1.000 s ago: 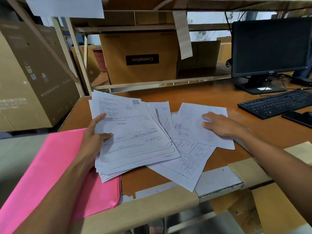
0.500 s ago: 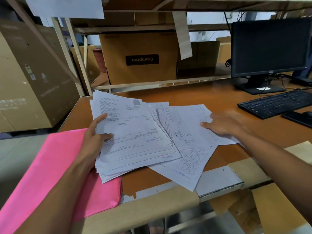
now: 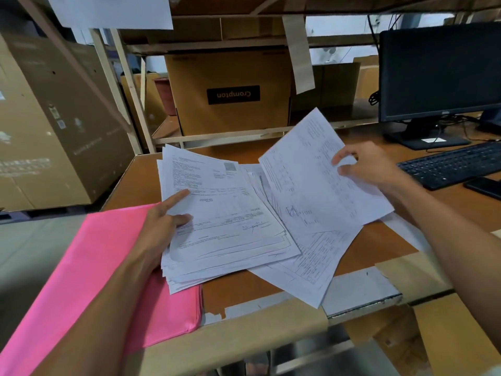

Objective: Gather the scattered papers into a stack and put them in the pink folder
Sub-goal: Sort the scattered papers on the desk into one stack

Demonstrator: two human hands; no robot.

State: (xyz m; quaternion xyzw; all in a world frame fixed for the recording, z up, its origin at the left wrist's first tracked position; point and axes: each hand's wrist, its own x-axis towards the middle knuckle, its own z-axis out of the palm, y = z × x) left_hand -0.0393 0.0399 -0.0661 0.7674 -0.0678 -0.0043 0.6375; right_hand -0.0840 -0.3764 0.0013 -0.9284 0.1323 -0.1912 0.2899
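- Two hands are at work in the head view, the only view we have, and both are on paper.
- We see the left hand (image 3: pixel 160 226) gripping the stack of papers (image 3: pixel 230 218) at its left edge. Thumb and forefinger lie on the top page, and the other fingers are hidden beneath it.
- We find that stack fanned unevenly on the brown desk (image 3: pixel 379 248), with its lower left corner overlapping the pink folder (image 3: pixel 95 267).
- We see the pink folder lying closed and flat at the desk's left front corner, under the left forearm and partly over the desk's edge.
- We see the right hand (image 3: pixel 371 166) pinching the raised sheet (image 3: pixel 311 180) near its right edge, thumb on the printed face and fingers curled behind.
- We note that the raised sheet is tilted up off the desk, with its far corner in the air. Its near left edge is beside the stack.
- We make out a loose sheet (image 3: pixel 311 267) flat on the desk under both, one corner reaching the taped front edge.
- We cannot tell whether the right hand holds one page or several.
- Behind the papers we see a cardboard box (image 3: pixel 230 90) marked Crompton upside down on a low shelf.
- To the right stand a dark monitor (image 3: pixel 439 71), a black keyboard (image 3: pixel 455 164) and a phone (image 3: pixel 485 187) just beside the keyboard.
- A large carton (image 3: pixel 54 118) stands off the desk to the left.
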